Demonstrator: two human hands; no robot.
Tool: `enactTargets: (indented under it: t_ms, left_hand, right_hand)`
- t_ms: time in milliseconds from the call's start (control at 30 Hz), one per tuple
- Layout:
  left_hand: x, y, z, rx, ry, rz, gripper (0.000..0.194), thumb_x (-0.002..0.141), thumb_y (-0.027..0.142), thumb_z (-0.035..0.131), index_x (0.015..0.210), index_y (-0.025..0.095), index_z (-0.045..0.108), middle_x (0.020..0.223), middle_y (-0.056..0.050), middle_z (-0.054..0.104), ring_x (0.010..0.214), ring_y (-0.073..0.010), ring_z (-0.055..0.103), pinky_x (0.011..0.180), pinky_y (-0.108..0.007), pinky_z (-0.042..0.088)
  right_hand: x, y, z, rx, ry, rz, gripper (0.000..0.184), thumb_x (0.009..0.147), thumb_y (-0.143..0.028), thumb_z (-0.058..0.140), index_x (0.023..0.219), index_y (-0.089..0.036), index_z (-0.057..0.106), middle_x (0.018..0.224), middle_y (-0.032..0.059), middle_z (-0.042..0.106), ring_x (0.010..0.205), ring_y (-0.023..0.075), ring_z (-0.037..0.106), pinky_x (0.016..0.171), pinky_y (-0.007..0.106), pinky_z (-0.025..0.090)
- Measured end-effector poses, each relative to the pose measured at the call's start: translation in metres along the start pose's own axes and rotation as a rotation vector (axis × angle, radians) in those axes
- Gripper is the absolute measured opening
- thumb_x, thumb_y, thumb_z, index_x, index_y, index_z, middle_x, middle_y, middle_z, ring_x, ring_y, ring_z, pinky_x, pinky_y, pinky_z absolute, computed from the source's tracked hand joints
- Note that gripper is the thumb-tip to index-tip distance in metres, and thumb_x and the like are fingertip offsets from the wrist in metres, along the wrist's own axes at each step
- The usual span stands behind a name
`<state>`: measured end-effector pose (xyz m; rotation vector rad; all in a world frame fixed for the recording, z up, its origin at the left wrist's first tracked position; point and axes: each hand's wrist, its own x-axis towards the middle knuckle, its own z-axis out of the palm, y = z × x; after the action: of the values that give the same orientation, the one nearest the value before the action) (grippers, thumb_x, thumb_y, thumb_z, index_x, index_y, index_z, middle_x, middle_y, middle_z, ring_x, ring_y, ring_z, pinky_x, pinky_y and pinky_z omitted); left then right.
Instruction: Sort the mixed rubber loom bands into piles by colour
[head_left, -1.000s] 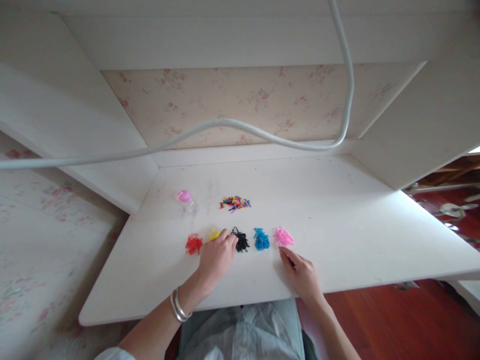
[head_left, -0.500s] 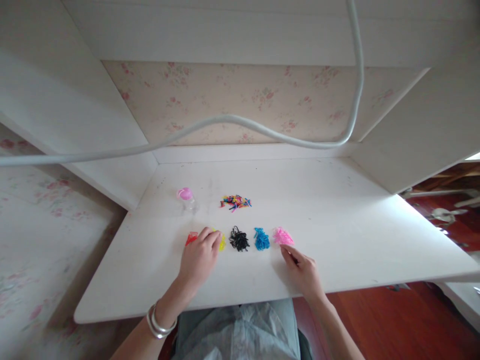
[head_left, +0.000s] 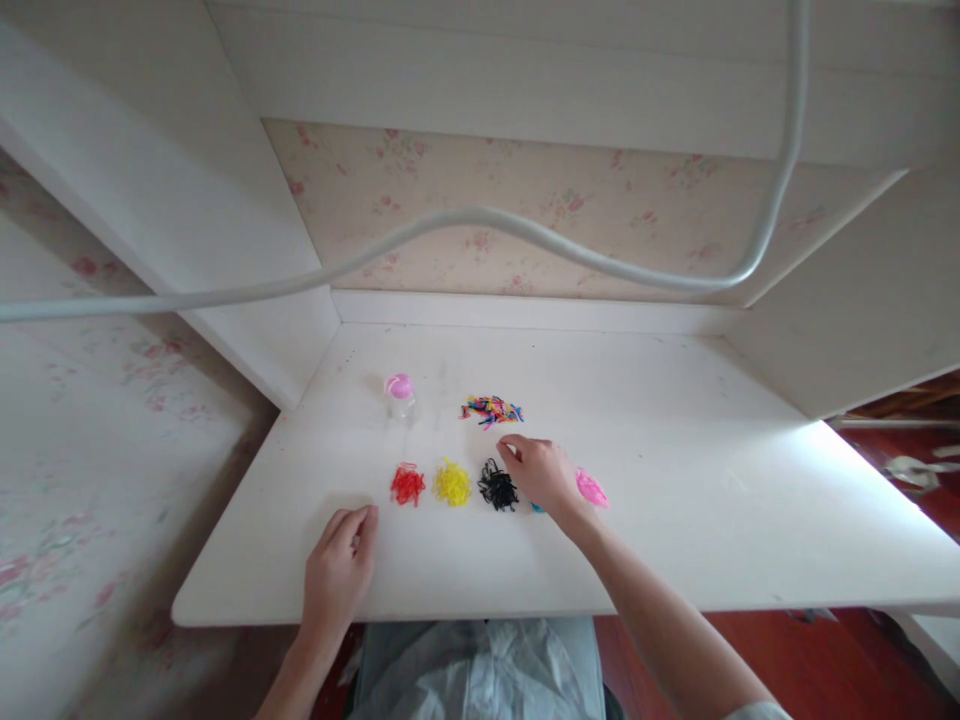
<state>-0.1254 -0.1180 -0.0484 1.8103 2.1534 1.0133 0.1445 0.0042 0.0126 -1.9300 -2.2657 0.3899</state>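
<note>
Small rubber bands lie on the white table in separate piles: red, yellow, black, blue and pink. Behind them is a mixed-colour pile of rubber bands. My right hand hovers over the blue pile and hides most of it. Its curled fingers point toward the mixed pile, tips close together with nothing visible between them. At the left, my left hand rests near the table's front, its fingers curled in, close to the red pile; I see nothing in it.
A small clear bottle with a pink lid stands at the back left of the white table. A thick white cable crosses the view above the table. White side panels and a flowered back wall enclose the tabletop.
My right hand has moved left and away from me, from the pink pile to above the blue one. My left hand has drawn back leftward, uncovering the red and yellow piles. The view has shifted slightly.
</note>
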Motion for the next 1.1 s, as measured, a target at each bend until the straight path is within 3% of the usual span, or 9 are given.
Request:
enactTargets:
  t_ms: [133,367,567,833,967,1100]
  left_hand:
    - [-0.003,0.000,0.001,-0.022,0.005,0.003,0.026,0.089,0.036,0.042,0.085,0.020,0.061,0.078,-0.002,0.062,0.068,-0.0126,0.057,0.067,-0.025,0.046]
    - [-0.001,0.001,0.001,-0.008,-0.026,-0.010,0.026,0.090,0.036,0.041,0.088,0.021,0.062,0.082,-0.003,0.064,0.070,-0.0130,0.060,0.067,-0.025,0.047]
    - [0.000,0.001,0.002,0.005,-0.039,-0.041,0.026,0.090,0.036,0.041,0.089,0.021,0.062,0.087,-0.003,0.065,0.073,-0.0136,0.061,0.070,-0.026,0.047]
    - [-0.002,0.002,0.002,0.008,-0.045,-0.043,0.024,0.090,0.035,0.042,0.090,0.021,0.062,0.088,-0.002,0.065,0.076,-0.0131,0.062,0.070,-0.023,0.047]
    - [-0.002,0.001,0.003,0.023,-0.047,-0.037,0.024,0.090,0.034,0.043,0.090,0.021,0.063,0.087,-0.002,0.065,0.074,-0.0125,0.061,0.068,-0.022,0.047]
    - [-0.002,0.000,0.004,0.030,-0.048,-0.020,0.025,0.090,0.035,0.043,0.091,0.021,0.063,0.087,-0.002,0.065,0.073,-0.0125,0.061,0.067,-0.022,0.046]
  right_hand:
    - [0.030,-0.021,0.008,-0.199,-0.105,-0.006,0.042,0.095,-0.042,0.026,0.108,-0.031,0.064,0.097,0.0057,0.068,0.087,0.0201,0.063,0.073,0.030,0.043]
    - [0.056,-0.032,0.020,-0.221,-0.150,-0.036,0.041,0.094,-0.038,0.029,0.105,-0.026,0.067,0.098,0.0109,0.066,0.094,0.0247,0.061,0.080,0.037,0.044]
    - [0.063,-0.033,0.027,-0.166,-0.131,-0.005,0.038,0.094,-0.032,0.031,0.105,-0.019,0.065,0.097,0.0132,0.066,0.094,0.0247,0.061,0.082,0.037,0.043]
    - [0.058,-0.021,0.022,0.112,-0.008,0.034,0.035,0.091,-0.036,0.037,0.105,-0.026,0.066,0.092,0.0078,0.067,0.087,0.0217,0.061,0.075,0.031,0.042]
    - [0.052,-0.002,0.015,0.343,0.040,0.052,0.038,0.089,-0.046,0.039,0.099,-0.026,0.070,0.075,0.0024,0.066,0.068,0.0152,0.058,0.061,0.024,0.039]
    - [0.045,0.017,0.013,0.591,0.061,0.115,0.049,0.083,-0.056,0.045,0.102,-0.019,0.070,0.059,-0.0012,0.057,0.046,0.0082,0.041,0.044,0.020,0.029]
